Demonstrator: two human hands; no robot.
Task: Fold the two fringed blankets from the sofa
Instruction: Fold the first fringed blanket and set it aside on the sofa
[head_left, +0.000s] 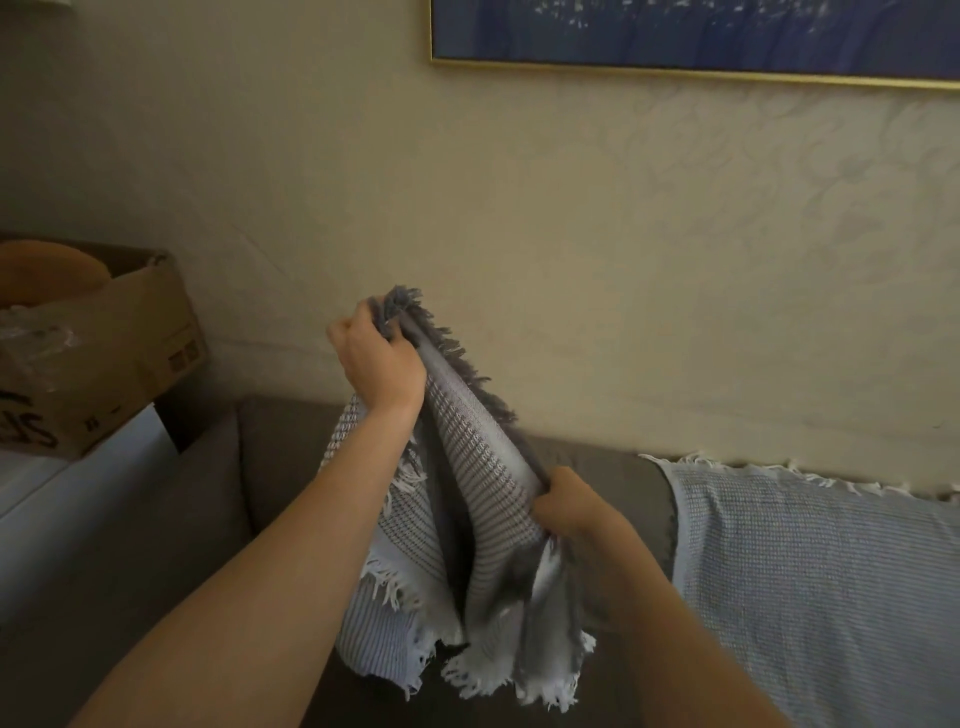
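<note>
Cardboard box (109, 358): far left, open-topped, resting on a white surface (57, 493); a rounded orange thing (47, 270) and some crumpled clear plastic (36, 332) lie inside.
Sofa (208, 519): grey, its back running along the beige wall (519, 208).
Left hand (379, 358): raised, fingers curled tight round the top corner of the grey blanket, dark fringe poking out above the fist.
Grey blanket (483, 467): striped grey and white, held up in the air in front of the sofa, stretched on a slant between the two hands; loose folds and white fringe hang down below them.
Right hand (576, 509): lower, closed in a grip on the bunched edge of the same blanket.
Pale blue blanket (805, 571): draped over the sofa back at the right, spread flat, white fringe along its top edge.
Framed picture (727, 41): blue with a gold frame, on the wall at upper right.
</note>
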